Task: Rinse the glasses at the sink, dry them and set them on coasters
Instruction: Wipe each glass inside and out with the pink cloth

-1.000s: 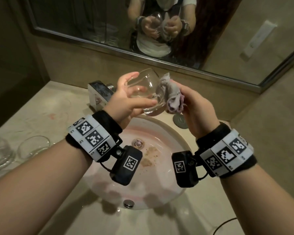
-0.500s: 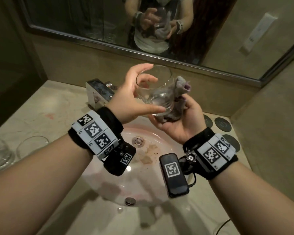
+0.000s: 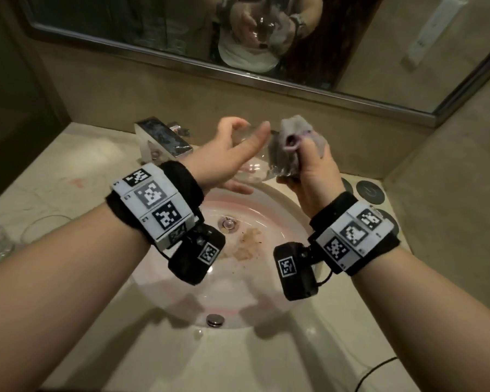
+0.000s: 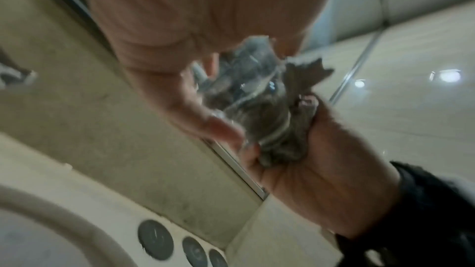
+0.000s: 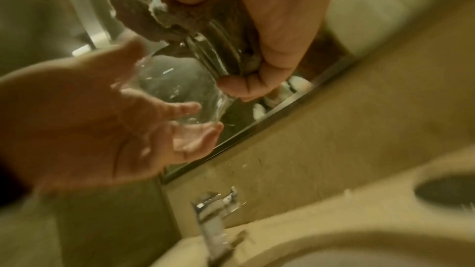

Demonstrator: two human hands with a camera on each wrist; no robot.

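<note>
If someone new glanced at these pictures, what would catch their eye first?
Probably the clear glass held up over the pink-stained sink, left hand gripping it while the right hand works a crumpled grey cloth against it. Dark round coasters wait on the counter to the right.

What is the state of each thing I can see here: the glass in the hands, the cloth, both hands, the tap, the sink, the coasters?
Glass: tilted, above the sink, cloth against it.
Cloth: bunched, pressed on the glass.
Left hand: fingers curled round the glass.
Right hand: grips the cloth.
Tap: no water visible.
Sink: brown stains near the drain.
Coasters: bare, beside the sink.
</note>
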